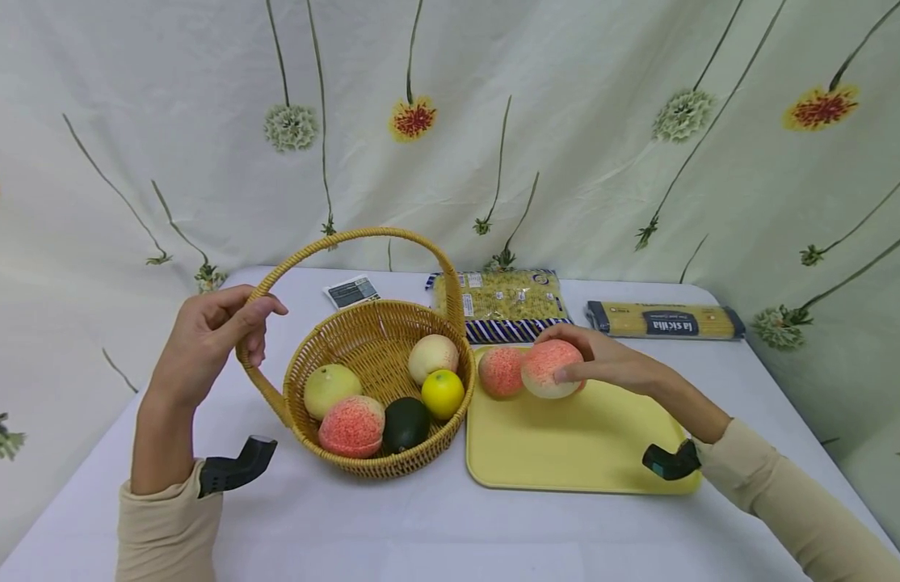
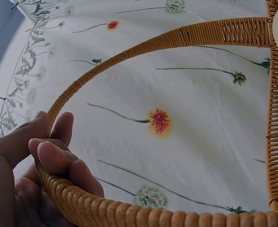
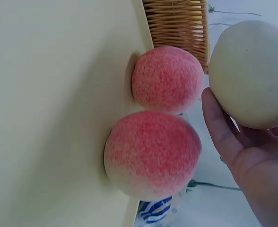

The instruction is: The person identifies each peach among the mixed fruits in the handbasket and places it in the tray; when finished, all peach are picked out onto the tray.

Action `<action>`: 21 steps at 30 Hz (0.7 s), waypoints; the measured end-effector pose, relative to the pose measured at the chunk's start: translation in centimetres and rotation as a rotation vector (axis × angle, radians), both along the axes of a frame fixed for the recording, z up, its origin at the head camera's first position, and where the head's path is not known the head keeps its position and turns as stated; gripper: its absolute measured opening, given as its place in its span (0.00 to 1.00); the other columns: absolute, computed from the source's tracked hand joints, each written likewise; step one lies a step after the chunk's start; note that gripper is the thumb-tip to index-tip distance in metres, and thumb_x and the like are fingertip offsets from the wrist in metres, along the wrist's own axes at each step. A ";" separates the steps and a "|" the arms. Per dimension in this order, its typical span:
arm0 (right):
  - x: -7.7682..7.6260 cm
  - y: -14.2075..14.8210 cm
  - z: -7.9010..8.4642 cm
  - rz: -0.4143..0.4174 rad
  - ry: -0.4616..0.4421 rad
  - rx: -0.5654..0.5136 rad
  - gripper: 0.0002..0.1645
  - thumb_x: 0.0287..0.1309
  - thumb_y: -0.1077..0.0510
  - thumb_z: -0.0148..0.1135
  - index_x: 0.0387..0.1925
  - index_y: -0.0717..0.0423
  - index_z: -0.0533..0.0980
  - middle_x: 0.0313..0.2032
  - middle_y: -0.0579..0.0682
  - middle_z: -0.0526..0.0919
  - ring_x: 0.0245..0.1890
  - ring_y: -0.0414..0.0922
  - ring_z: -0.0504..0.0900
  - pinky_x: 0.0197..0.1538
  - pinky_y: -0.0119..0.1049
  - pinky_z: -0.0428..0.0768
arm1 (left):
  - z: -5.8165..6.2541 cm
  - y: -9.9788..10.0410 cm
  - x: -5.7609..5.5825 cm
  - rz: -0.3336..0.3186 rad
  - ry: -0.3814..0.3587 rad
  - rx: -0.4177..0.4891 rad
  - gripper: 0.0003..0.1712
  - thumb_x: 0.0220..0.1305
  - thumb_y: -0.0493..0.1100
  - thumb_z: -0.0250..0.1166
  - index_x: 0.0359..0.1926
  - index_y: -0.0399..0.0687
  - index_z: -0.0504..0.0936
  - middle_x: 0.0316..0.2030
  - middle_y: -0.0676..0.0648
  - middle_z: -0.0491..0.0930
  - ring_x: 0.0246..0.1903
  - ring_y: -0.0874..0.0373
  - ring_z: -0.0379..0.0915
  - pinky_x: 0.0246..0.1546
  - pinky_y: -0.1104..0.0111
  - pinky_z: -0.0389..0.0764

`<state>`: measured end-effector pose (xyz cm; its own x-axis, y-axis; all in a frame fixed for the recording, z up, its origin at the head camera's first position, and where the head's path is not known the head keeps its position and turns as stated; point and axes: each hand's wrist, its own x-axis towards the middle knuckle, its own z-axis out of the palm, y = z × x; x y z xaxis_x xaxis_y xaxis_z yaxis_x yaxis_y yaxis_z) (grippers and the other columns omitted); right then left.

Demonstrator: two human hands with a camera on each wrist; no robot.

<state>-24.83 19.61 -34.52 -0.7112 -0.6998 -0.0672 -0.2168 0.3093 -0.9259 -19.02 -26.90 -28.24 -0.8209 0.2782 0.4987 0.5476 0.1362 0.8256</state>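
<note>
My left hand [image 1: 216, 327] grips the wound handle of a wicker basket [image 1: 380, 467], its fingers curled round the handle's left side [image 2: 68, 194]. In my right hand [image 1: 603, 360] is a pink and cream peach [image 1: 548, 369], held above the yellow tray [image 1: 566, 457]. Two more peaches rest on the tray by its far edge: one peach [image 1: 501, 372] shows beside the held one, the other peach [image 3: 153, 153] is mostly hidden behind it in the head view. The right wrist view shows the held peach's pale side [image 3: 250, 75], with fingers and thumb round it.
Inside the basket lie a pale peach [image 1: 432, 359], a lemon [image 1: 443, 394], an avocado [image 1: 406, 425], a pink peach [image 1: 352, 427] and a yellow-green fruit [image 1: 332, 390]. Behind stand a pasta bag [image 1: 504, 297], a spaghetti pack [image 1: 664, 320] and a small printed packet [image 1: 351, 291]. A flowered cloth hangs at the back.
</note>
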 end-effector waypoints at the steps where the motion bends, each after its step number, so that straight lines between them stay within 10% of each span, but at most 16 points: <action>1: 0.0 0.2 0.0 -0.003 0.003 0.000 0.25 0.54 0.56 0.57 0.54 0.53 0.63 0.49 0.55 0.70 0.46 0.52 0.71 0.44 0.45 0.73 | 0.0 0.0 0.0 0.002 0.000 -0.002 0.08 0.61 0.28 0.49 0.35 0.32 0.75 0.12 0.47 0.66 0.12 0.56 0.64 0.11 0.66 0.64; 21: -0.6 5.3 -0.3 -0.129 0.017 0.026 0.24 0.57 0.58 0.53 0.56 0.54 0.63 0.49 0.56 0.70 0.46 0.52 0.70 0.45 0.45 0.71 | 0.1 0.0 0.0 -0.004 -0.008 0.002 0.08 0.61 0.28 0.49 0.35 0.32 0.75 0.13 0.47 0.66 0.12 0.56 0.64 0.11 0.66 0.64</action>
